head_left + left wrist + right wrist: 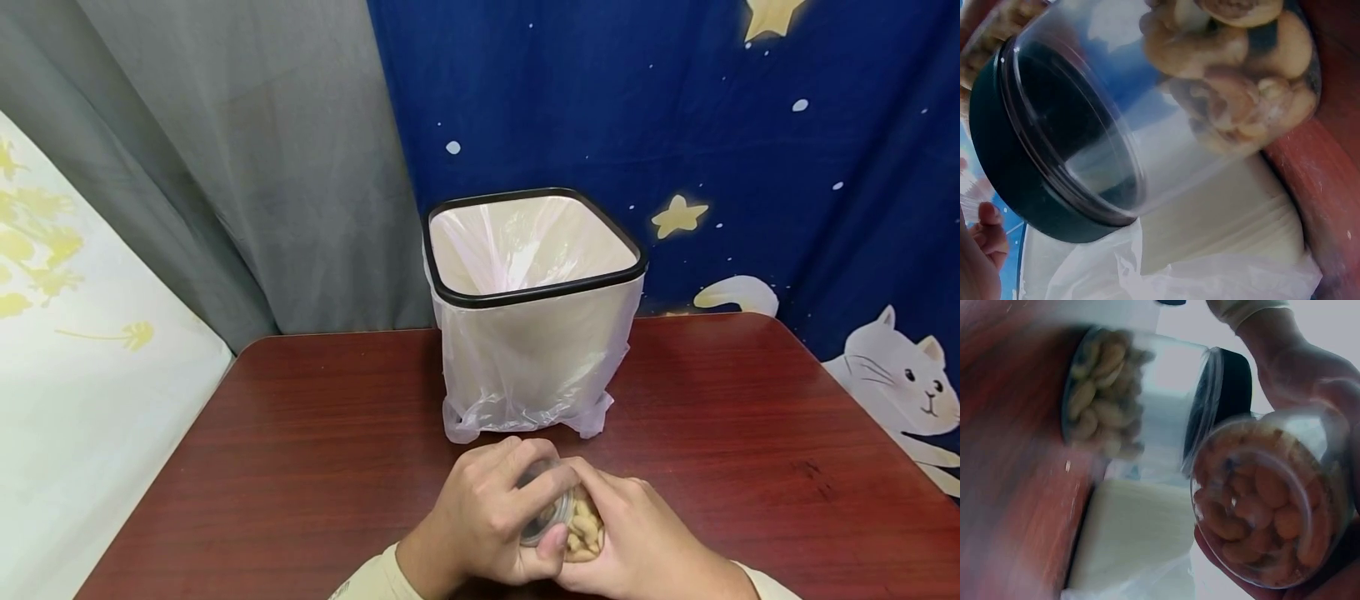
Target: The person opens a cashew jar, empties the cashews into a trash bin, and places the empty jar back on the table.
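Both hands close around a clear jar of cashews (586, 532) near the table's front. The left hand (487, 512) grips its upper part, fingers curled over the clear rounded edge. The right hand (645, 533) holds the jar's other side. In the right wrist view the held jar (1260, 515) is tilted, its round base towards the camera. A second clear jar (1113, 394) with a dark lid, partly filled with cashews, appears upright beyond it. That lidded jar (1166, 137) fills much of the left wrist view; the hands hide it in the head view.
A cream bin (536, 350) with a black rim and a thin pinkish liner stands on the reddish-brown table (315, 467), just beyond the hands. Grey curtain (262, 167) and blue star-print cloth (570, 92) hang behind. White patterned cloth (97, 375) borders the left side.
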### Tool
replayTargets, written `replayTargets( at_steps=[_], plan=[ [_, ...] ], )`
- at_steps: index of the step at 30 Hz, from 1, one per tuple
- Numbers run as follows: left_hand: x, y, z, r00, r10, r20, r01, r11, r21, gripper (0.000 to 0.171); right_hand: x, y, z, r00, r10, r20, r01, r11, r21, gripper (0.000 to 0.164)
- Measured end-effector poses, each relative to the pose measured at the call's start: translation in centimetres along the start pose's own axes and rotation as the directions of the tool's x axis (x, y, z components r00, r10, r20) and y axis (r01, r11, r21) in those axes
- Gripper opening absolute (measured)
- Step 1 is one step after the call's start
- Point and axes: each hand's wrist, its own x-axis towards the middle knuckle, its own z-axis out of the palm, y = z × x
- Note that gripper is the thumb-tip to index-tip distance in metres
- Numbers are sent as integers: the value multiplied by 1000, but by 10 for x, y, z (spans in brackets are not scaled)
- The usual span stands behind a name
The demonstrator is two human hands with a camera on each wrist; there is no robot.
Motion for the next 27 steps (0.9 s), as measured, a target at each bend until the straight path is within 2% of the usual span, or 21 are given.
replayTargets(
  at_steps=[6,12,15,17,21,27],
  plan=[
    [-3,6,2,995,-96,30,95,995,36,39,1,0,1,998,-1,-58,-5,995,-101,67],
    [-2,7,4,993,-113,15,112,993,43,38,1,1,1,998,-4,-58,-3,993,-114,66],
    [-1,6,3,995,-102,11,101,994,50,39,2,2,-1,998,-27,-64,19,991,-135,66],
    [0,3,1,997,-75,17,74,996,47,42,2,2,-3,997,-48,-66,38,989,-140,67],
    [1,-4,-4,998,33,48,-35,998,46,48,4,4,-8,995,-81,-54,74,990,-124,69],
    [2,-14,-9,977,204,62,-207,978,41,51,6,6,-12,992,-125,-3,124,990,-73,70]
  ],
)
